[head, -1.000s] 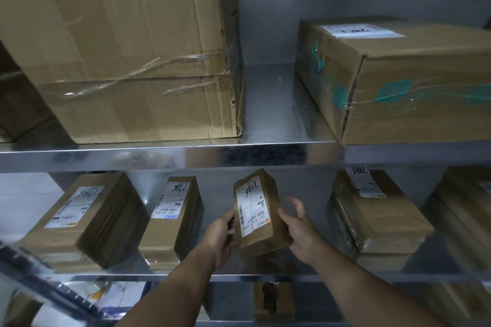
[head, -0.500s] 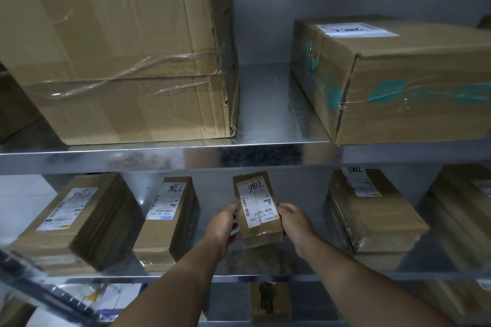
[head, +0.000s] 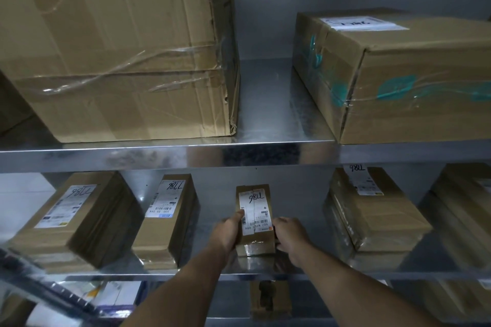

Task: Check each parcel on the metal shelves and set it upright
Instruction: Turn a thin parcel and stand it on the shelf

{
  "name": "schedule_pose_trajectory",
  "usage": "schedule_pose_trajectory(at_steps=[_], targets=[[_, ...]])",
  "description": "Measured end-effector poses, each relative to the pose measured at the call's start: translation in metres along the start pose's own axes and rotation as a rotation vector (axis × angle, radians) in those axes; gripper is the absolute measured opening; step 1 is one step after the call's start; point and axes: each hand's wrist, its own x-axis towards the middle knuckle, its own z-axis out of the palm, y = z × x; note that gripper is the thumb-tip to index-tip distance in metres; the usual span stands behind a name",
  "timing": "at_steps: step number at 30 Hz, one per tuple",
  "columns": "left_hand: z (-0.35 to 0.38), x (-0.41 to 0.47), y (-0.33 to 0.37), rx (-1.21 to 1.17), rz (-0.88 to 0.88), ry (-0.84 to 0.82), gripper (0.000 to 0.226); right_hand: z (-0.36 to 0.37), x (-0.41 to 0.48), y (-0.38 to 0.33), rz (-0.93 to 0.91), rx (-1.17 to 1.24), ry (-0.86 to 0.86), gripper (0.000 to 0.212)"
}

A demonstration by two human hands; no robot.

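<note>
Standing on end between its neighbours on the middle shelf (head: 313, 265), the small labelled parcel (head: 255, 210) was gripped at both sides by the left hand (head: 229, 232) and right hand (head: 289, 236). Setting upright was judged nearly done; a steady release would be needed next.

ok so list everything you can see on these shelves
shelves: three levels seen, silver metal, across the view
big box: 1, brown, top shelf left
taped box: 1, brown with teal marks, top shelf right
parcels: 3, brown, white labels, middle shelf, two left, one right
small parcel: 1, brown, white label, middle shelf centre, held
edge parcels: count unclear, brown, middle shelf far right
low box: 1, brown, bottom shelf centre
left hand: 1, grips small parcel's left side
right hand: 1, grips its right side
</note>
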Motion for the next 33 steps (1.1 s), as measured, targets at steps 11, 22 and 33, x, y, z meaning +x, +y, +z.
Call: schedule_pose_trajectory(at_steps=[11, 22, 33], targets=[[0.0, 0.003, -0.002, 0.13, 0.014, -0.057, 0.022, 0.004, 0.005, 0.004, 0.006, -0.042, 0.016, 0.026], [0.001, 0.007, -0.003, 0.202, 0.015, -0.061, 0.022, 0.007, 0.0, 0.005, -0.014, -0.116, 0.019, 0.027], [-0.014, 0.014, 0.007, 0.438, 0.145, 0.012, 0.039, -0.004, -0.009, -0.008, -0.08, -0.166, 0.07, 0.018]])
